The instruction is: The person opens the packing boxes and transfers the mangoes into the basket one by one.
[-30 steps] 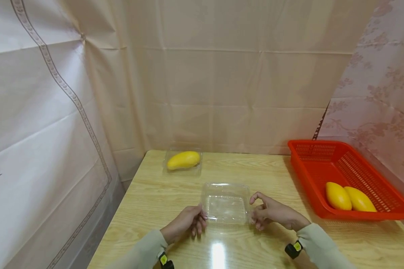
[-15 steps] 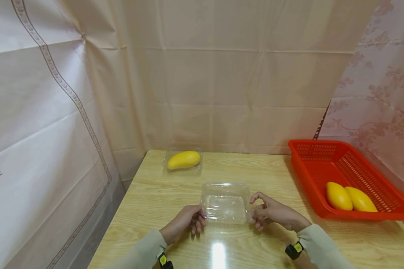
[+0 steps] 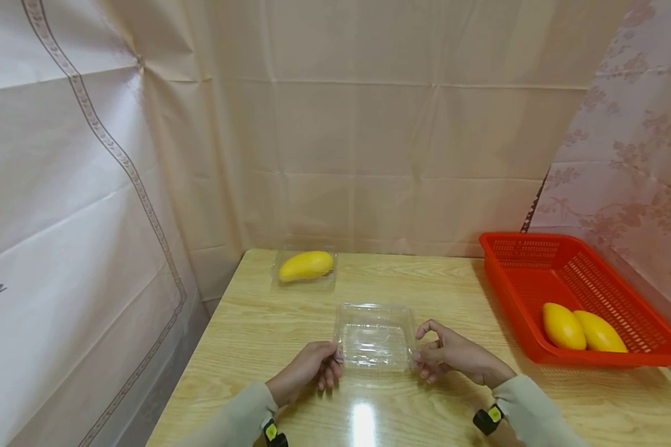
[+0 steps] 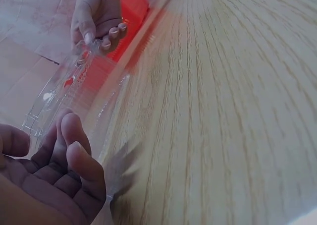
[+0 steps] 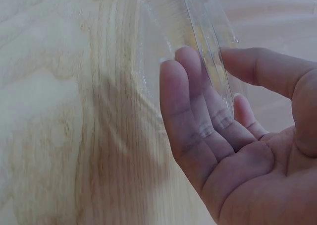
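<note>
A clear plastic box (image 3: 376, 335) is between the two hands at the table (image 3: 229, 366); whether it rests there or is slightly raised, I cannot tell. The left hand (image 3: 311, 365) pinches the box's near left edge, the right hand (image 3: 455, 356) its near right edge. Beyond the box, leftward, a yellow fruit (image 3: 306, 266) lies in another tray (image 3: 323, 285); rightward stands a red basket (image 3: 506, 310). Uneven squeezing could buckle the box's thin walls; smooth plastic might slip from such light pinches.
</note>
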`<action>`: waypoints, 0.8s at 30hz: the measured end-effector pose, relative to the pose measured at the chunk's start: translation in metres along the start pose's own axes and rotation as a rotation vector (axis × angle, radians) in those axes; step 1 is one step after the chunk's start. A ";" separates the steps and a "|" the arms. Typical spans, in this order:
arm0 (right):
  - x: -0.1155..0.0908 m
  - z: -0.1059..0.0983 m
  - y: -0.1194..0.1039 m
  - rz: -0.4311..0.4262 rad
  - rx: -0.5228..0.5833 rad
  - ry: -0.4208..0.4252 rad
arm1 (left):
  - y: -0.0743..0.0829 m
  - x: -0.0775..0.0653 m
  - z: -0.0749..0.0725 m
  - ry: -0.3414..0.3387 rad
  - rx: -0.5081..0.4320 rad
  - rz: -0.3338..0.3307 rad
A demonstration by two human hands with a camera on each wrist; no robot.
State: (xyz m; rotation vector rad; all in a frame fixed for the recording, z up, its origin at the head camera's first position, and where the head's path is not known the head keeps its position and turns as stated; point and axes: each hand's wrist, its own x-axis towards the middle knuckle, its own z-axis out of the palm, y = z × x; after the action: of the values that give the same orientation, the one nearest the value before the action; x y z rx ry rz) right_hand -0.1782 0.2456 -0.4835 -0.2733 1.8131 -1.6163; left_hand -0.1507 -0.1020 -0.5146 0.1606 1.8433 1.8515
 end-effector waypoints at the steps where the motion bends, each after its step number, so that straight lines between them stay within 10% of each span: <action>1: 0.000 0.000 0.000 0.002 0.003 0.002 | 0.000 0.000 0.000 -0.002 0.000 -0.002; 24: 0.000 0.004 0.002 -0.015 0.022 0.094 | -0.001 -0.001 0.002 -0.020 -0.016 -0.001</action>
State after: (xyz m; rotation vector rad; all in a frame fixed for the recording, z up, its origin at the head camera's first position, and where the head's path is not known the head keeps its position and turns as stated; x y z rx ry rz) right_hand -0.1752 0.2430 -0.4856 -0.2037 1.8660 -1.6839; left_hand -0.1488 -0.1008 -0.5155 0.1715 1.8148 1.8564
